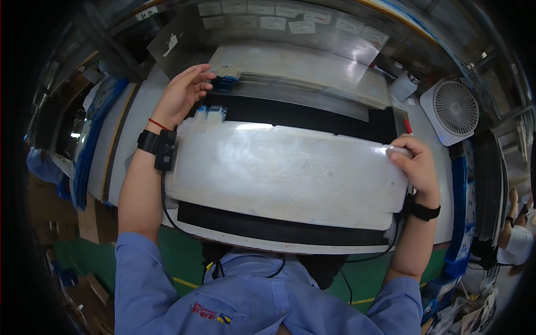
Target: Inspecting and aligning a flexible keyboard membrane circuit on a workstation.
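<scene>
A wide stack of translucent, whitish plastic sheets (pixel 285 173) lies in front of me on a black mat (pixel 279 225). My right hand (pixel 414 165) pinches the upper right corner, thumb on top, and the corner bends up with a bright glint. My left hand (pixel 185 94) is raised past the far left corner, its fingers loosely curved and apart with nothing seen in them. Just below it, small blue-and-clear tabs (pixel 211 113) stick out from the near stack. Beyond the mat lies a second stack of pale sheets (pixel 301 70), with similar blue tabs (pixel 226 82) at its left end.
An upright metal panel (pixel 312 33) with paper labels stands at the back. To the right are a white fan (pixel 451 111), a bottle (pixel 404 86) and a red object (pixel 408 126). Blue bins (pixel 461 212) flank the table. Another person (pixel 515 240) is at far right.
</scene>
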Tool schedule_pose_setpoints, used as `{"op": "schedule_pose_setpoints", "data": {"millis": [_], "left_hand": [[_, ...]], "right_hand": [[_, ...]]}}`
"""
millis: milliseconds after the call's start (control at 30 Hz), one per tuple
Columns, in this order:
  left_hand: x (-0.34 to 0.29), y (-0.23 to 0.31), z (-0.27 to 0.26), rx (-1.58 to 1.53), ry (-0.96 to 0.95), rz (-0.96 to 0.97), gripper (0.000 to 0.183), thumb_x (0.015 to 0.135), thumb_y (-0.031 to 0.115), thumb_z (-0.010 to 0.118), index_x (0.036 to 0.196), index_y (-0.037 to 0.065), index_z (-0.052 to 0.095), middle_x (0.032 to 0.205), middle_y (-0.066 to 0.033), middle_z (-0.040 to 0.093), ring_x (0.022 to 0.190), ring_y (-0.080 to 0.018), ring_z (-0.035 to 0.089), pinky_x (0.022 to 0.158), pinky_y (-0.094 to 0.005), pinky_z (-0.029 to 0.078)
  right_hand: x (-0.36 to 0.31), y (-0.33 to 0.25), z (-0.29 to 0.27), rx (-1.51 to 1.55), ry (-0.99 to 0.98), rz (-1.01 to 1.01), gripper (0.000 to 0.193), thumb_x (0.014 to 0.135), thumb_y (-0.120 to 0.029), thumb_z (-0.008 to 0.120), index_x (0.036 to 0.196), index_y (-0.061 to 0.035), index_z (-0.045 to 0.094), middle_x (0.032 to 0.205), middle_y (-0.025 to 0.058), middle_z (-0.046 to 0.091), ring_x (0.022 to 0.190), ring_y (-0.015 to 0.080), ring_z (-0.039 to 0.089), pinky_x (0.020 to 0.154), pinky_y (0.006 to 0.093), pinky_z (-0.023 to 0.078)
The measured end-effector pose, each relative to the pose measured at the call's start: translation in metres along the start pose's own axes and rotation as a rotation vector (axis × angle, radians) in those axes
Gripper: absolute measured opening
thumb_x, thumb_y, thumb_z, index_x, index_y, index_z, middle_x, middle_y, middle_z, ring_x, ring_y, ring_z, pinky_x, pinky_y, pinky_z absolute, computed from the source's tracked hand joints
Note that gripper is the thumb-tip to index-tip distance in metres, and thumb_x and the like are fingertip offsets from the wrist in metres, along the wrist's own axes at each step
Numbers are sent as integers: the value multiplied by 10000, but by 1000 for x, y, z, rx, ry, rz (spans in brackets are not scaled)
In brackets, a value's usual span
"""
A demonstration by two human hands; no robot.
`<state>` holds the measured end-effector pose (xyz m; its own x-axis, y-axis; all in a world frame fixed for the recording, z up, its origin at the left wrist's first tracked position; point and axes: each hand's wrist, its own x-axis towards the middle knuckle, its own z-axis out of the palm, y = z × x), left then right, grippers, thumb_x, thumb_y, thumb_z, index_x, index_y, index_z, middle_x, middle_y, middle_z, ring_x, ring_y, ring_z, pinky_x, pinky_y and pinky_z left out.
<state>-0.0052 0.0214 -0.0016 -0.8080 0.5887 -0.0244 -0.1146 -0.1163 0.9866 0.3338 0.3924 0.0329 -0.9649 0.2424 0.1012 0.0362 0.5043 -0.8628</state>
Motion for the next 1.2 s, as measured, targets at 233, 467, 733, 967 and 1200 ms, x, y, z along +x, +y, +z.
{"op": "schedule_pose_setpoints", "data": {"millis": [233, 467, 733, 967, 1200], "left_hand": [[-6, 5, 12, 100, -210, -24, 388, 982, 294, 456, 1218, -5, 531, 1119, -100, 635, 949, -115, 597, 812, -234, 497], [-2, 3, 3, 136, -215, 10, 374, 984, 272, 448, 1225, -4, 522, 1093, -91, 643, 937, -119, 586, 844, -247, 492], [-1, 2, 5, 31, -60, 41, 343, 984, 246, 445, 1235, 21, 507, 1075, -64, 623, 944, -124, 572, 839, -252, 463], [2, -1, 1, -13, -30, 35, 321, 985, 217, 442, 1231, 20, 501, 1075, -71, 612, 938, -127, 579, 823, -245, 468], [2, 0, -2, -53, -57, 54, 319, 992, 243, 425, 1185, 12, 530, 1016, -72, 633, 868, -109, 596, 758, -215, 483]], "right_hand": [[5, 4, 3, 113, 181, 84, 172, 790, -80, 686, 936, 6, 655, 842, -2, 595, 743, 87, 529, 695, 229, 422], [8, 8, 3, 3, 115, 193, 220, 810, -84, 680, 1009, 6, 657, 897, 20, 623, 792, 99, 542, 743, 230, 432], [15, 21, 8, -137, 243, -141, 200, 852, -86, 644, 1035, -6, 653, 895, 6, 625, 771, 79, 528, 712, 212, 426], [14, 27, 6, 54, 294, 4, 186, 902, -87, 588, 1063, -4, 627, 958, 10, 618, 804, 77, 523, 740, 205, 413], [18, 32, 9, 181, 398, -80, 161, 949, -143, 538, 1035, -16, 586, 854, -5, 574, 773, 58, 495, 730, 193, 392]]}}
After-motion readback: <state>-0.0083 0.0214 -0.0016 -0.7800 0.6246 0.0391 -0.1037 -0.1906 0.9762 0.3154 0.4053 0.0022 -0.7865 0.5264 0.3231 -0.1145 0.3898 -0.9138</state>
